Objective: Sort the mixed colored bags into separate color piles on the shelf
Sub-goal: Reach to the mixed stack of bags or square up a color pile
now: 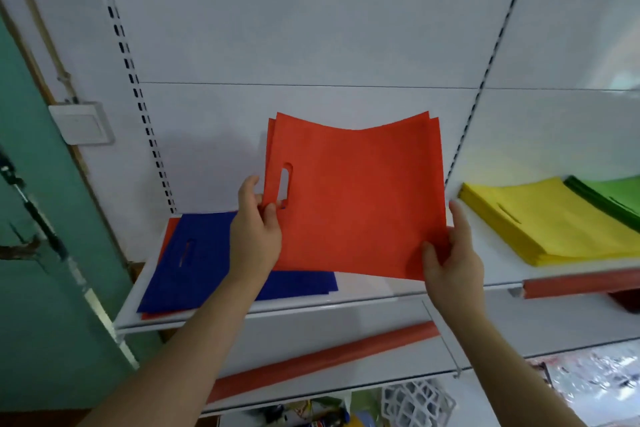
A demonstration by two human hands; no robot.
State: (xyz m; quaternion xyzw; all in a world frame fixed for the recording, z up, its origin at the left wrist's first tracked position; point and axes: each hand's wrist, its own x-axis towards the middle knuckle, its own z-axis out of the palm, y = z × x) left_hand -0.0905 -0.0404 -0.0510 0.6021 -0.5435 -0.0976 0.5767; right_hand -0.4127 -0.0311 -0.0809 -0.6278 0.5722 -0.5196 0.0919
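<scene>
Both forearms came up from the bottom of the frame, nearest to my camera. My left hand (255, 229) pinched the red bags (356, 198) at the left edge, just beside the handle slot (284, 186), with thumb on the front and fingers curled behind. My right hand (452, 260) gripped the lower right corner, thumb on the front face. These bags were in the middle of the frame, lifted above the white shelf (346, 302) and tilted up toward the back panel.

I judged the bags to be very light and soft, like thin fabric. Their top edge sagged in the middle between the two corners, so they would not stay flat without support. At least two or three layers showed at the upper corners, and I thought they could slide apart if I held only one side. Holding two opposite edges seemed the safe way.

At the left of the frame a blue bag (204, 253) lay on the shelf with one more red bag under it. At the right lay the yellow pile (550, 222) and, partly cut off, the green pile (616, 194).
</scene>
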